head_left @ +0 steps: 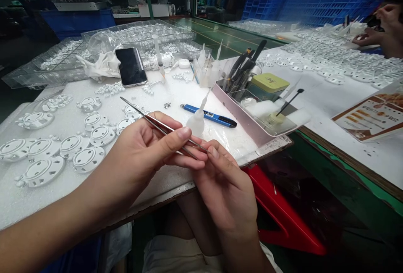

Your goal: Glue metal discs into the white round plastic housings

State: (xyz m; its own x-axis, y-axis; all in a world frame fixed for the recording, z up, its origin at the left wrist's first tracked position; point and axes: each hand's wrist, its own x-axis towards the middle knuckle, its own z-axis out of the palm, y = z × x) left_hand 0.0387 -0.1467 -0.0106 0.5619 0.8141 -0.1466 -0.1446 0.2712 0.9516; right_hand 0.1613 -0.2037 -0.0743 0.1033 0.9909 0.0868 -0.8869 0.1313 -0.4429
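Note:
Metal tweezers (141,112) lie across the fingers of my left hand (147,151), pressed under its thumb. Their tips point right, to the fingertips of my right hand (228,180), which are pinched together. Whatever sits between those fingertips is too small or hidden to name. Just behind the hands stands a translucent squeeze bottle (197,122) with a thin nozzle, beside a blue pen (209,115). Round white parts (89,159) with small slots are spread over the white foam surface to the left.
A black phone (132,67) lies near clear trays (141,33) of small white pieces. At right is a pink organizer (236,115) with tools and a yellow tin (270,85). Another person's hands (374,35) work at far right. A red frame (283,214) is below the table edge.

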